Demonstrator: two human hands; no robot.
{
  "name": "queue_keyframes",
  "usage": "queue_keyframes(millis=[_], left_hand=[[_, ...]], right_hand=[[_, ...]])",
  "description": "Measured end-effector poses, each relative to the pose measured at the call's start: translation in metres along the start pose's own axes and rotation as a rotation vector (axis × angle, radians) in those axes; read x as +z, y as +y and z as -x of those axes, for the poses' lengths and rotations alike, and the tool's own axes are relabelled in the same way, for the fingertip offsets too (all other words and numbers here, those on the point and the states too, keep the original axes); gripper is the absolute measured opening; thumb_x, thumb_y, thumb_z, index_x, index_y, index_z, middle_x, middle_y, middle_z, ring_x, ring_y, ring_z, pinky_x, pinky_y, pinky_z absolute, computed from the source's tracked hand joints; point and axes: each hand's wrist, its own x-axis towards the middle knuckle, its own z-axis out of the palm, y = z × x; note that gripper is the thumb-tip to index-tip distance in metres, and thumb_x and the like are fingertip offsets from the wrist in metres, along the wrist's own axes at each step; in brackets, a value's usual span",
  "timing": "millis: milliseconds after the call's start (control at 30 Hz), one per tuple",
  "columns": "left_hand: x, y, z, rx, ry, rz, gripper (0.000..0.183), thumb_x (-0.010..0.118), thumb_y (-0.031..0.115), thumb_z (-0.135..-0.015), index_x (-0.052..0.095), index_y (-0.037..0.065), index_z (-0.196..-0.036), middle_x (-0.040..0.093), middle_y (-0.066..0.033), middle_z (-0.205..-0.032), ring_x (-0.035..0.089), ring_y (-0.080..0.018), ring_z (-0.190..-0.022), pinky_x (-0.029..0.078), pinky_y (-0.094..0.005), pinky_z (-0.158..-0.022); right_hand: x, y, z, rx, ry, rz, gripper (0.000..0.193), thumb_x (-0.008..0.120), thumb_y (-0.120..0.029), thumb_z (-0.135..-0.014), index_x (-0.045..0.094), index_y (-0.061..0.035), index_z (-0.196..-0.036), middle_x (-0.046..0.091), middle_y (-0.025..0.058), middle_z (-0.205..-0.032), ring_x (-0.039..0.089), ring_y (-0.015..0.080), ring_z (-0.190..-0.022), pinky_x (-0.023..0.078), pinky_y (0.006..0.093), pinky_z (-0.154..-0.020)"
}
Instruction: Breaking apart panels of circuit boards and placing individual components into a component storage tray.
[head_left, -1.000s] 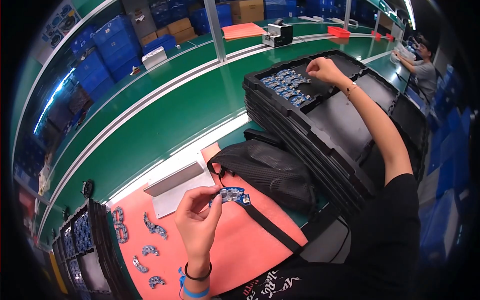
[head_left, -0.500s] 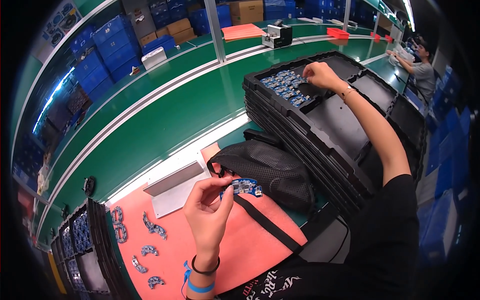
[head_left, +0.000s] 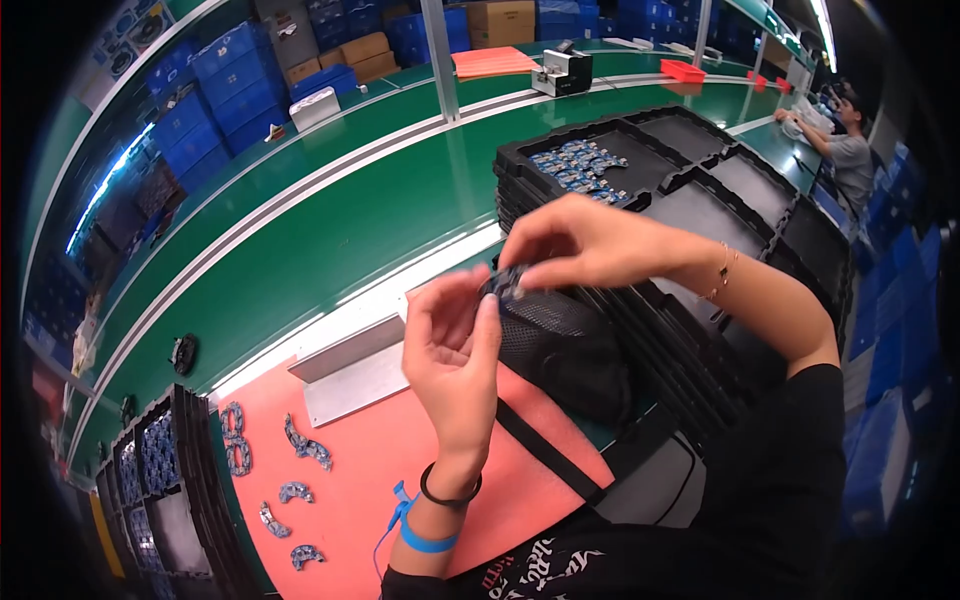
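Note:
My left hand (head_left: 452, 345) pinches a small curved circuit board (head_left: 503, 284) above the black mesh bag. My right hand (head_left: 580, 245) closes on the board's other side, its fingertips almost meeting the left ones. Motion blur and fingers hide part of the board. On the pink foam mat (head_left: 370, 480) to the left lie several more curved blue circuit boards (head_left: 306, 443), some in pairs. Behind the right hand, boards (head_left: 575, 165) fill the far-left compartment of a black tray (head_left: 690, 205) on top of a stack.
An angled metal bracket (head_left: 355, 370) rests on the mat by the black mesh bag (head_left: 565, 350). Another black tray (head_left: 205, 490) with boards stands at far left. Beyond runs a green bench (head_left: 330, 215) with a small machine (head_left: 562, 72). A co-worker (head_left: 850, 155) sits at far right.
My right hand has come back from the tray of boards to the board in my left hand. The left hand has shifted slightly right and up.

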Motion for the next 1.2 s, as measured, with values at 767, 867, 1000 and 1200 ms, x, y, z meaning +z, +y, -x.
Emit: queue_keyframes(millis=[767,867,1000,1200], left_hand=[[-0.250,0.102,0.139,-0.274,0.017,-1.456,0.053,0.065,0.011,-0.069,0.044,0.002,-0.116,0.046,-0.0170,-0.109,0.046,-0.0291,-0.103,0.038,-0.0363,-0.086],[-0.267,0.101,0.146,-0.194,-0.300,-1.720,0.062,0.067,0.025,-0.070,0.041,0.001,-0.121,0.052,-0.0180,-0.097,0.051,-0.0302,-0.091,0.041,-0.0379,-0.082],[-0.272,0.086,0.165,-0.273,-0.339,-1.963,0.067,0.059,0.042,-0.074,0.039,0.001,-0.123,0.050,-0.0223,-0.110,0.049,-0.0352,-0.095,0.039,-0.0408,-0.085],[-0.265,0.084,0.158,-0.409,-0.008,-1.585,0.060,0.068,0.004,-0.063,0.042,0.004,-0.117,0.040,-0.0173,-0.120,0.043,-0.0301,-0.108,0.035,-0.0356,-0.091]], right_hand=[[-0.132,0.133,0.036,0.395,0.548,0.753,0.027,0.071,-0.017,-0.063,0.064,-0.0058,-0.086,0.059,0.0094,-0.074,0.058,0.0207,-0.072,0.047,0.0309,-0.068],[-0.130,0.134,0.033,0.373,0.509,0.740,0.029,0.072,-0.015,-0.061,0.064,-0.0076,-0.087,0.058,0.0099,-0.077,0.057,0.0214,-0.076,0.046,0.0317,-0.069],[-0.128,0.131,0.029,0.339,0.517,0.812,0.028,0.071,-0.013,-0.061,0.064,-0.0080,-0.087,0.058,0.0099,-0.077,0.057,0.0236,-0.075,0.046,0.0328,-0.070],[-0.130,0.121,0.033,0.404,0.416,0.824,0.029,0.071,-0.009,-0.060,0.063,-0.0083,-0.088,0.058,0.0109,-0.079,0.056,0.0249,-0.082,0.045,0.0335,-0.074]])
